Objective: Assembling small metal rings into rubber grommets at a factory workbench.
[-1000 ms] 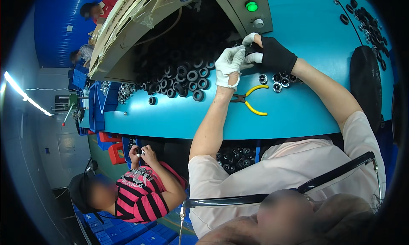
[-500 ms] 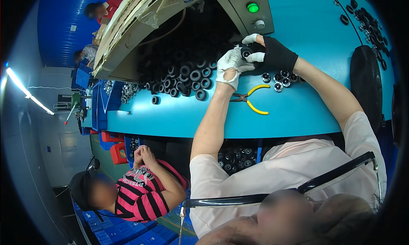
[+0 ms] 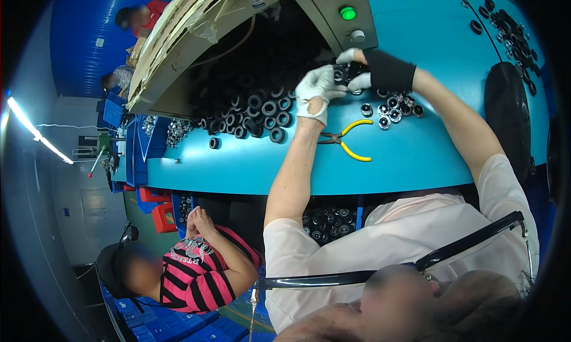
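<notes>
In front of the machine, my left hand (image 3: pixel 316 89), in a white glove, has its fingers bent and pressed at a small black wheel (image 3: pixel 339 75) with a shiny hub. My right hand (image 3: pixel 383 71), in a black glove with white fingertip covers, grips the same wheel from the other side between thumb and forefinger. Its lower fingers are hidden under the glove. Several silver-and-black hubs (image 3: pixel 394 107) lie below my right hand. Pliers (image 3: pixel 357 157) with yellow handles rest spread beside my left forearm. A heap of black rubber rings (image 3: pixel 253 107) lies left of my left hand.
A grey machine (image 3: pixel 342 30) with a green lamp and a dark opening stands behind the rings on the blue table (image 3: pixel 238 169). More rings and hubs (image 3: pixel 514 41) lie far right, near a black padded object (image 3: pixel 508 116). A co-worker (image 3: pixel 196 264) sits at left.
My hands have drawn slightly apart, the left shifting a little to the left. The wheel between them shows more of its shiny hub. A red lamp shows at the machine's top edge.
</notes>
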A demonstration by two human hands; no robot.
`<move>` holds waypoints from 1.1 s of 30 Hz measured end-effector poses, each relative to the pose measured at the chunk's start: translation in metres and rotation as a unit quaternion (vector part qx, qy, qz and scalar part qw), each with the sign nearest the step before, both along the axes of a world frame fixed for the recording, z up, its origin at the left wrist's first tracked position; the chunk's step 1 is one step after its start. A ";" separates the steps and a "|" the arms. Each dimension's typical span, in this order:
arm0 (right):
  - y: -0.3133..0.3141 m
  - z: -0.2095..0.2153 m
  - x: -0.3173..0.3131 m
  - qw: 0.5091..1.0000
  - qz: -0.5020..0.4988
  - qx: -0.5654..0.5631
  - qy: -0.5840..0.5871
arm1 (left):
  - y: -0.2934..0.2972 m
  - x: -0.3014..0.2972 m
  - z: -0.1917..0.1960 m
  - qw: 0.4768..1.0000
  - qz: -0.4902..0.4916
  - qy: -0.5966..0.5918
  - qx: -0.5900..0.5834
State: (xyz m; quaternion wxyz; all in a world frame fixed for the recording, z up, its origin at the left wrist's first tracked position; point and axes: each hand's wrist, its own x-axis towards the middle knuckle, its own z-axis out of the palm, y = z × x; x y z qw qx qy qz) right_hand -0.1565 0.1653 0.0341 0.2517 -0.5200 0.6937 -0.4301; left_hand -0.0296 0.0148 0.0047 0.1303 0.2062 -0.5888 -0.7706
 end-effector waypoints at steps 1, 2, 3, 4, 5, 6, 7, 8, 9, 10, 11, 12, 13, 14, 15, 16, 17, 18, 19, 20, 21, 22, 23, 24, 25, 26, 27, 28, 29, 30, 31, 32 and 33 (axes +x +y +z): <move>0.006 0.009 -0.007 0.997 -0.029 -0.007 0.076 | -0.003 0.000 -0.001 0.999 0.028 0.015 0.000; 0.012 0.019 -0.013 0.998 -0.057 0.025 0.019 | -0.007 -0.001 -0.002 0.998 0.049 0.050 0.005; 0.019 0.027 -0.018 0.995 -0.085 0.030 0.030 | -0.012 -0.001 -0.004 0.996 0.053 0.066 0.008; 0.023 0.035 -0.023 0.995 -0.090 0.037 0.026 | -0.016 -0.001 -0.006 0.995 0.062 0.073 0.034; 0.028 0.040 -0.025 0.996 -0.070 0.021 0.043 | -0.019 -0.001 -0.008 0.995 0.049 0.080 0.040; 0.031 0.043 -0.027 0.996 -0.063 0.030 0.055 | -0.021 -0.002 -0.009 0.994 0.044 0.096 0.043; 0.037 0.044 -0.029 0.992 -0.087 0.096 0.007 | -0.022 -0.002 -0.011 0.993 0.052 0.096 0.033; 0.039 0.043 -0.031 0.988 -0.104 0.117 0.009 | -0.022 -0.002 -0.009 0.993 0.059 0.095 0.031; 0.041 0.041 -0.034 0.984 -0.109 0.118 0.075 | -0.021 -0.002 -0.006 0.994 0.073 0.074 0.037; 0.042 0.038 -0.039 0.978 -0.110 0.109 0.139 | -0.019 0.001 0.001 0.991 0.104 0.060 0.058; 0.041 0.033 -0.043 0.966 -0.143 0.070 0.205 | -0.018 0.005 0.010 0.991 0.110 0.056 0.050; 0.044 0.027 -0.049 0.964 -0.136 0.096 0.207 | -0.016 0.012 0.022 0.991 0.108 0.059 0.058; 0.046 0.023 -0.056 0.958 -0.142 0.147 0.204 | -0.015 0.024 0.036 0.996 0.073 0.053 0.026; 0.043 0.016 -0.058 0.941 -0.148 0.155 0.262 | -0.013 0.036 0.051 0.998 0.039 0.039 -0.012; 0.043 0.012 -0.061 0.956 -0.104 0.149 0.232 | -0.011 0.058 0.065 0.997 -0.037 0.019 -0.072; 0.041 0.007 -0.060 0.965 -0.054 0.165 0.199 | -0.009 0.081 0.076 0.993 -0.100 0.003 -0.065; 0.039 0.003 -0.060 0.983 -0.022 0.154 0.099 | -0.008 0.110 0.086 0.975 -0.178 -0.068 -0.112; 0.034 0.000 -0.058 0.980 0.005 0.175 0.099 | -0.005 0.138 0.088 0.953 -0.253 -0.115 -0.124; 0.032 -0.004 -0.055 0.980 0.000 0.163 0.113 | 0.000 0.162 0.083 0.929 -0.293 -0.202 -0.101; 0.028 -0.006 -0.054 0.977 -0.015 0.170 0.127 | 0.004 0.185 0.074 0.910 -0.318 -0.254 -0.075; 0.027 -0.010 -0.051 0.980 -0.023 0.154 0.125 | 0.008 0.207 0.062 0.863 -0.344 -0.359 -0.090; 0.026 -0.011 -0.050 0.974 -0.036 0.184 0.128 | 0.011 0.226 0.050 0.855 -0.353 -0.376 -0.057; 0.023 -0.013 -0.049 0.968 -0.019 0.189 0.165 | 0.013 0.242 0.040 0.813 -0.352 -0.459 -0.065; 0.022 -0.014 -0.048 0.966 -0.016 0.196 0.166 | 0.013 0.252 0.034 0.753 -0.375 -0.534 -0.085; 0.022 -0.014 -0.048 0.965 -0.019 0.184 0.185 | 0.012 0.259 0.031 0.673 -0.459 -0.506 -0.283; 0.021 -0.015 -0.048 0.963 -0.026 0.173 0.203 | 0.008 0.260 0.033 0.717 -0.431 -0.509 -0.200; 0.022 -0.015 -0.049 0.961 -0.023 0.177 0.210 | 0.004 0.257 0.039 0.771 -0.386 -0.480 -0.164; 0.022 -0.015 -0.049 0.972 -0.028 0.173 0.157 | -0.002 0.250 0.047 0.812 -0.331 -0.467 -0.118; 0.022 -0.014 -0.049 0.981 -0.038 0.172 0.084 | -0.010 0.238 0.057 0.863 -0.323 -0.378 -0.089; 0.024 -0.014 -0.049 0.984 -0.046 0.156 0.068 | -0.019 0.222 0.068 0.894 -0.305 -0.311 -0.106; 0.022 -0.015 -0.051 0.980 -0.054 0.173 0.087 | -0.029 0.201 0.075 0.925 -0.278 -0.238 -0.099; 0.021 -0.016 -0.052 0.982 -0.032 0.151 0.109 | -0.038 0.180 0.079 0.952 -0.222 -0.163 -0.136; 0.020 -0.017 -0.053 0.985 -0.012 0.116 0.126 | -0.047 0.150 0.076 0.965 -0.168 -0.091 -0.179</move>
